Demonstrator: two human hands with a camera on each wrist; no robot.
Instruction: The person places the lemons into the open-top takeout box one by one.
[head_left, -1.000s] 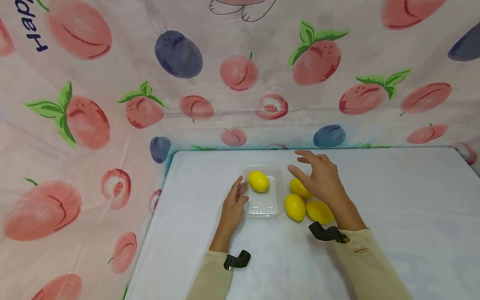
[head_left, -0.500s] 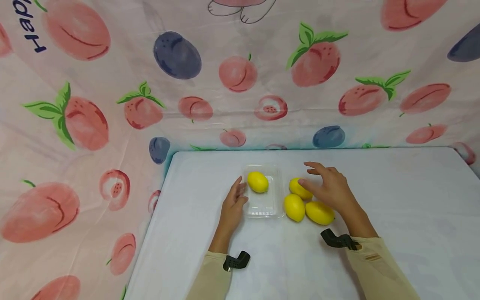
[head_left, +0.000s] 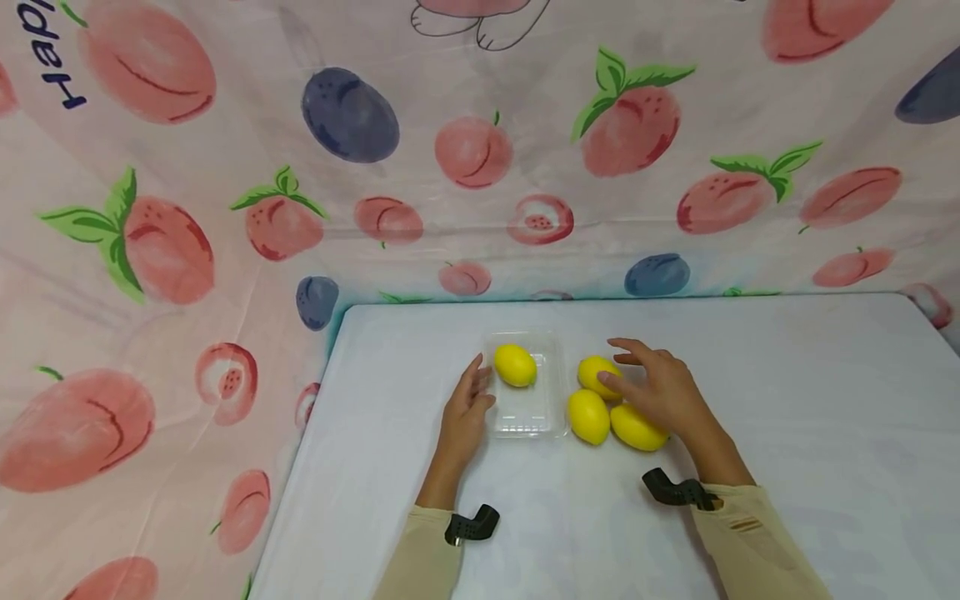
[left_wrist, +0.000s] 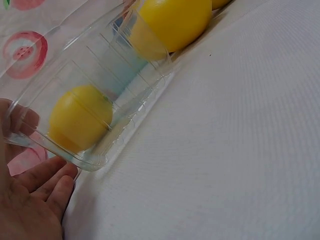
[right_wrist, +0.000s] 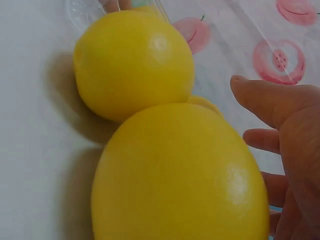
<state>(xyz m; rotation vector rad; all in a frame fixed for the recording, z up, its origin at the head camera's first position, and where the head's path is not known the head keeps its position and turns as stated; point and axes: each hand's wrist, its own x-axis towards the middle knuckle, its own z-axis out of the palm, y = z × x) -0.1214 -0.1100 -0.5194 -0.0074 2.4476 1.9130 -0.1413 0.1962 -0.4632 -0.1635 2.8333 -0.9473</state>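
A clear plastic box (head_left: 521,418) sits on the white table with one lemon (head_left: 515,366) in its far part. My left hand (head_left: 467,414) is at the box's left side, its fingers loosely extended along the wall; in the left wrist view the fingertips (left_wrist: 64,187) are at a lower corner. Three lemons lie grouped right of the box: a far one (head_left: 596,373), a near left one (head_left: 588,417) and a near right one (head_left: 637,429). Above the far and right lemons is my right hand (head_left: 666,393), fingers spread and holding nothing. Whether its thumb touches the far lemon, I cannot tell.
A white cloth covers the table (head_left: 825,433). Behind and to the left hangs a fruit-printed curtain (head_left: 420,175), meeting the table's back edge. Each wrist wears a black camera mount (head_left: 678,490).
My right hand has moved right and then down, closer to the lemons. The left hand, the box and the lemons stay in place; the head view shifts slightly.
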